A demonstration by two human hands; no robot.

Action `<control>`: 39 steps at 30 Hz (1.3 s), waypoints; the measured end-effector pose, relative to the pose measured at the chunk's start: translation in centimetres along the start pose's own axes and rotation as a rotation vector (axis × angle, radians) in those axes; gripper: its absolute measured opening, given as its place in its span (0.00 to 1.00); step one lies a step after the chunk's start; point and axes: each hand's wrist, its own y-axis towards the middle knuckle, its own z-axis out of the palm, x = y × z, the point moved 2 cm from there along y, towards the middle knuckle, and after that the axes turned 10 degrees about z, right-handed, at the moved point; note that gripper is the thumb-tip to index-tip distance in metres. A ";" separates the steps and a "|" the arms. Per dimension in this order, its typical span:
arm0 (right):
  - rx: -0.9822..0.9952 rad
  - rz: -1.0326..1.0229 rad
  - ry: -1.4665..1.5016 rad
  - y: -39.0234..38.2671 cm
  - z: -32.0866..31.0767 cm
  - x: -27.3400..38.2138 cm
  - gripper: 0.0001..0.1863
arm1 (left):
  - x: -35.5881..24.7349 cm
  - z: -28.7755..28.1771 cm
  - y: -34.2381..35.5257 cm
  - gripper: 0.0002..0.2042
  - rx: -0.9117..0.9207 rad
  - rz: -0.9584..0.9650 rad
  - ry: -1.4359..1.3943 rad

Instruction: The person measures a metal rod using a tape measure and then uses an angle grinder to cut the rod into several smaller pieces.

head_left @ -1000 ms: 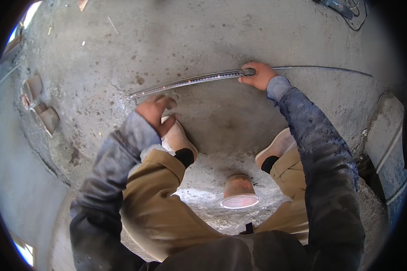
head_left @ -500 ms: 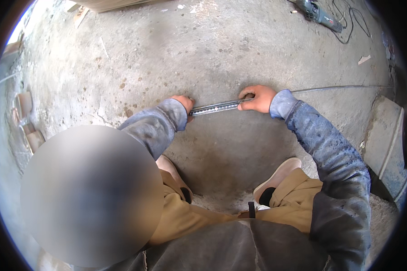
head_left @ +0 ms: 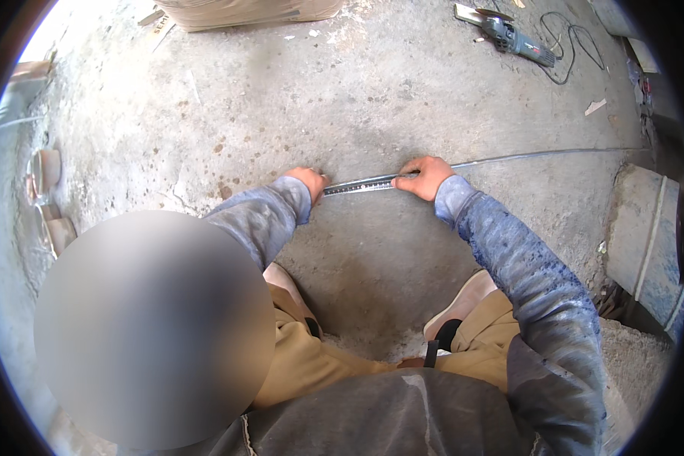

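A narrow marked strip like a ruler, dark with pale marks and a silvery edge, runs between my hands just above or on the concrete floor. My left hand is closed round its left end, fingers partly hidden. My right hand pinches its right end between thumb and fingers. A long thin metal rod lies alongside and stretches from beneath my right hand far to the right. Whether my fingers also grip the rod cannot be made out.
An angle grinder with a coiled black cord lies at the far right. A wrapped brown package stands at the far edge. Grey slab-like pieces sit at right. A blurred disc covers the lower left.
The view has shifted, bringing more of the grinder and the brown package into sight. My hands stay on the marked strip, the right slightly closer to the left.
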 end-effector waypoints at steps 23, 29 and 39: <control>-0.433 -0.070 -0.064 -1.9 1.2 0.7 0.27 | 0.5 0.0 -0.4 0.11 -0.033 -0.013 -0.018; -0.401 -0.041 -0.058 -1.9 0.9 0.7 0.27 | 0.3 -0.3 -0.7 0.14 -0.056 0.014 -0.038; -0.402 -0.044 -0.052 -2.9 2.4 0.0 0.29 | 0.3 -0.4 -0.6 0.15 -0.044 0.031 -0.047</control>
